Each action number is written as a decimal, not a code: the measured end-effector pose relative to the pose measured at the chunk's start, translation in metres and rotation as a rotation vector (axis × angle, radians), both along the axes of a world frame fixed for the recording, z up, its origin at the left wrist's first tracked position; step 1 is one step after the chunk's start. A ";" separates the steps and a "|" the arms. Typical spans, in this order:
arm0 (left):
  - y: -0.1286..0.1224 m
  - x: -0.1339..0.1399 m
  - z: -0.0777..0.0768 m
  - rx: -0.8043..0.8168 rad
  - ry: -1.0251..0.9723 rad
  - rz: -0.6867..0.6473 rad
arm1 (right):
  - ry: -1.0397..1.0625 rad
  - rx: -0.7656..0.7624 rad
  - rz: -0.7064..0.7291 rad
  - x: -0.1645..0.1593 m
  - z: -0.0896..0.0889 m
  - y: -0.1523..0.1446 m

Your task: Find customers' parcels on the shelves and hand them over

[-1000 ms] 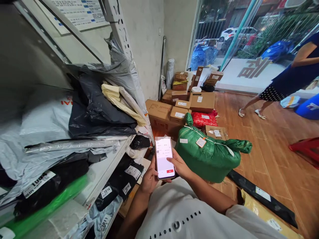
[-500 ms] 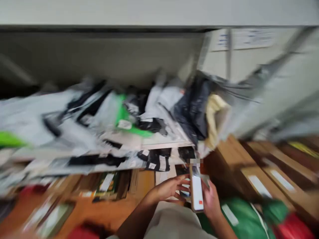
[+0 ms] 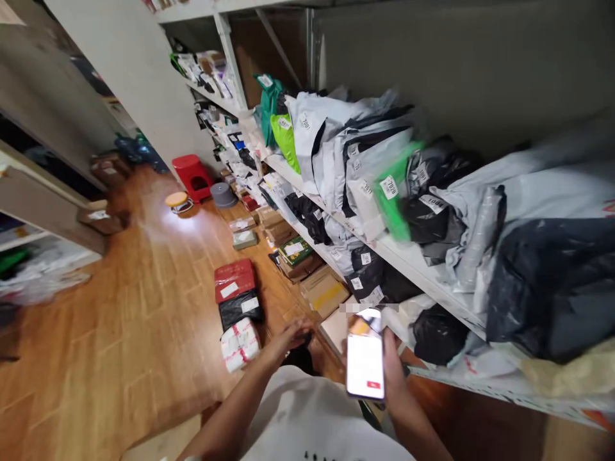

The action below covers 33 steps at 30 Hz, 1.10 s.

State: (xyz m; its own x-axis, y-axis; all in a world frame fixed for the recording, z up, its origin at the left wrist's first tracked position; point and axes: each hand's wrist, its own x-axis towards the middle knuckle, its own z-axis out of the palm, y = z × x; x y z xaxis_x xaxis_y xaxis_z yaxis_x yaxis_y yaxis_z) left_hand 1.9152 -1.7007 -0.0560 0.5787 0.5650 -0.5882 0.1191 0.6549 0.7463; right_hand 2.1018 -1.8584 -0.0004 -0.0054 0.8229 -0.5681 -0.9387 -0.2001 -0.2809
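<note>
My right hand [image 3: 392, 360] is closed around a smartphone [image 3: 365, 365], held upright in front of my body. Its lit screen shows a picture at the top, a white page below and a small red button. My left hand [image 3: 294, 334] is to the left of the phone and apart from it, fingers loosely bent, with no object visible in it. Beyond both hands are shelves [image 3: 398, 256] packed with parcels in plastic bags, many with numbered white labels, among them a bright green bag [image 3: 394, 189] and black bags [image 3: 372, 272].
On the wooden floor to the left lie a red parcel [image 3: 234, 280], a black one [image 3: 243, 309] and a white one with red tape [image 3: 240, 344]. Cardboard boxes [image 3: 324, 293] line the shelf foot. Farther off are a red stool [image 3: 193, 176] and a round low stool [image 3: 179, 201].
My view has swung to the left, bringing the floor and the far shelves into sight. The phone's screen now faces me more fully. My left hand is farther from the phone.
</note>
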 end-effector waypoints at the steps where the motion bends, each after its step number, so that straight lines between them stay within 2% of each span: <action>1: -0.004 0.003 0.013 0.039 -0.116 0.001 | -0.002 0.052 0.093 -0.009 0.001 0.014; 4: -0.004 0.018 0.050 0.105 -0.351 0.055 | 0.000 0.171 0.277 -0.031 0.001 0.052; 7: 0.014 0.020 0.070 0.107 -0.337 0.143 | 0.000 0.260 0.387 -0.044 -0.001 0.083; 9: 0.032 0.015 0.072 0.110 -0.312 0.192 | 0.007 0.292 0.436 -0.047 -0.004 0.103; 13: 0.079 0.003 0.064 0.097 -0.278 0.243 | 0.057 0.273 0.471 -0.053 -0.012 0.153; 20: 0.200 -0.017 0.058 0.089 -0.358 0.210 | 0.083 0.170 0.430 -0.067 -0.025 0.275; 23: 0.256 -0.030 0.045 0.082 -0.303 0.218 | 0.095 0.145 0.415 -0.070 -0.023 0.334; 25: 0.295 -0.039 0.027 0.052 -0.223 0.265 | 0.088 0.124 0.364 -0.067 -0.022 0.373; 27: 0.337 -0.051 0.003 -0.038 -0.122 0.355 | 0.078 0.114 0.320 -0.058 -0.024 0.412; 30: 0.400 -0.078 -0.031 -0.172 0.075 0.535 | 0.101 0.109 0.331 -0.035 -0.034 0.472; 32: 0.432 -0.101 -0.044 -0.184 0.214 0.669 | 0.115 0.079 0.367 -0.018 -0.044 0.518; 33: 0.441 -0.113 -0.046 -0.176 0.277 0.734 | 0.108 0.057 0.381 -0.010 -0.050 0.542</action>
State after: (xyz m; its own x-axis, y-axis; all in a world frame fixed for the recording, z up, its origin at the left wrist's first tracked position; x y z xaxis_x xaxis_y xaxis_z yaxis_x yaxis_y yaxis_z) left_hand 1.8027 -1.2593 -0.1019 -0.0845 0.6301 -0.7719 -0.2216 0.7434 0.6311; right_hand 2.0920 -1.3167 -0.0504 -0.3735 0.7805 -0.5012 -0.8251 -0.5265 -0.2051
